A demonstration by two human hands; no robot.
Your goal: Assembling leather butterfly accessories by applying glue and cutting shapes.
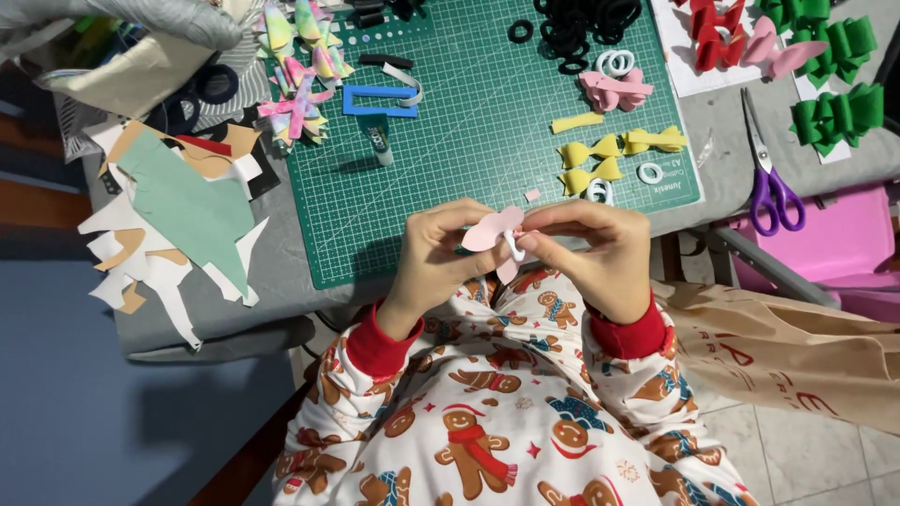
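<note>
Just in front of the near edge of the green cutting mat (487, 112), a pale pink foam bow piece (494, 230) is held between both hands above the lap. It is pinched by the left hand (433, 258) at its left lobe, while the right hand (600, 253) is closed on its right side and on a small white ring (515, 247) beneath it. On the mat, yellow bows (600, 155) and a glue stick (378, 141) are laid. Purple scissors (771, 183) are seen on the grey surface (731, 178), well apart to the right.
</note>
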